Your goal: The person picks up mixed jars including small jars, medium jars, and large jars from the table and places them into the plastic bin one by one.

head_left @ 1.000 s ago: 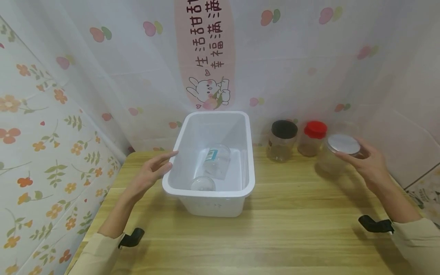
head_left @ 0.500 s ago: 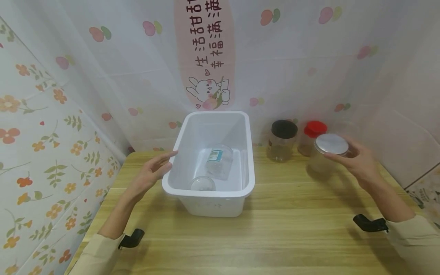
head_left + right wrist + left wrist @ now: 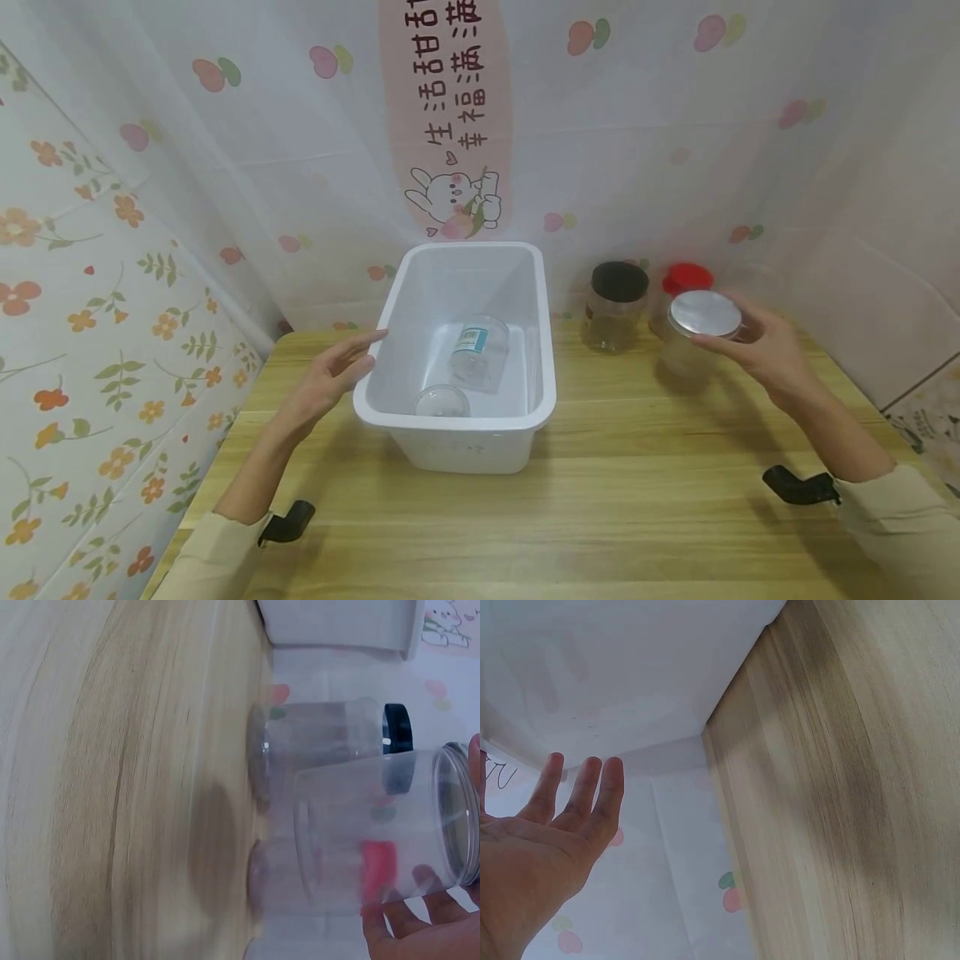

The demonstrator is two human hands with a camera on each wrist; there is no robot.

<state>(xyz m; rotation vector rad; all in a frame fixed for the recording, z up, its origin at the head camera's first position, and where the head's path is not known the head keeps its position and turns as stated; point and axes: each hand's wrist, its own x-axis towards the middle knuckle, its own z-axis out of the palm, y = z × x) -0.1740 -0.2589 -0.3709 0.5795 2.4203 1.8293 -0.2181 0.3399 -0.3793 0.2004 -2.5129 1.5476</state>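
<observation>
My right hand (image 3: 765,346) grips a clear plastic jar (image 3: 360,825) around its silver lid (image 3: 705,313). In the right wrist view the jar hangs above the table, its shadow falling on the wood. At the left side of a white plastic bin (image 3: 453,423), my left hand (image 3: 333,375) has its fingertips right at the rim, fingers loosely extended. The left wrist view shows those fingers (image 3: 581,791) beside the bin's wall. Inside the bin lie a clear jar with a blue-and-white label (image 3: 480,354) and a second clear round container (image 3: 442,402).
A black-lidded clear jar (image 3: 615,308) stands at the back of the wooden table (image 3: 637,517). Right of it is a red-lidded jar (image 3: 686,277), partly hidden by the held one. A patterned curtain (image 3: 637,150) hangs right behind them.
My right hand has carried the silver-lidded jar leftward, so it now overlaps the red-lidded jar. The labelled jar in the bin has rolled slightly. My left hand has stayed at the rim.
</observation>
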